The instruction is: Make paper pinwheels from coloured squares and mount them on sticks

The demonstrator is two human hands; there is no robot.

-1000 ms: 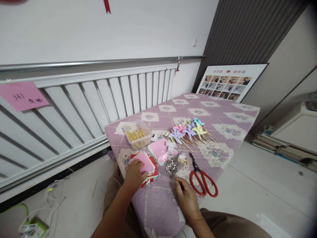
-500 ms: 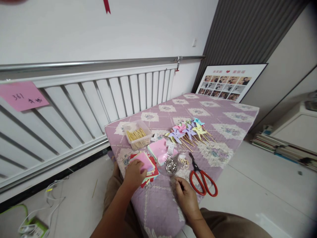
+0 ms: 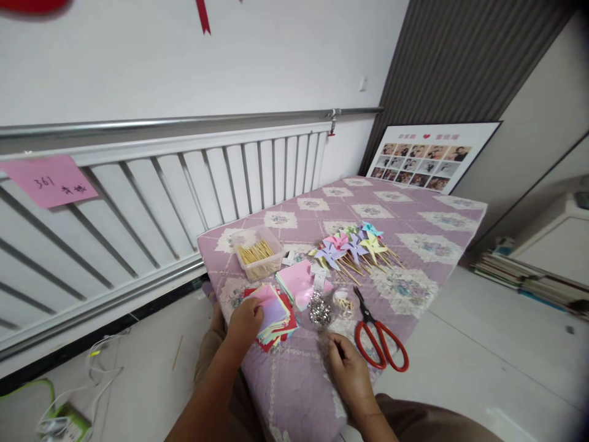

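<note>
My left hand [image 3: 244,323] rests on the near-left corner of a stack of coloured paper squares [image 3: 275,314], fingers curled on the top pink sheet's edge. My right hand [image 3: 348,371] lies on the purple quilted table cover [image 3: 294,380], fingers bent together in a pinch; whether it holds anything I cannot make out. Just beyond it sit a heap of shiny silver pins [image 3: 319,310] and a small clear dish of wooden bits [image 3: 344,302]. Red-handled scissors [image 3: 380,342] lie to the right of my right hand.
A clear box of wooden sticks [image 3: 258,253] stands behind the paper stack. Finished paper pinwheels [image 3: 354,247] lie mid-table beside loose pink sheets [image 3: 298,279]. A white radiator [image 3: 151,196] runs along the left. A photo board [image 3: 426,159] leans at the back. Books [image 3: 519,276] lie on the floor.
My left hand has slid back to the near-left corner of the paper stack, uncovering more of the top sheet. My right hand has hardly moved. The view has tilted slightly.
</note>
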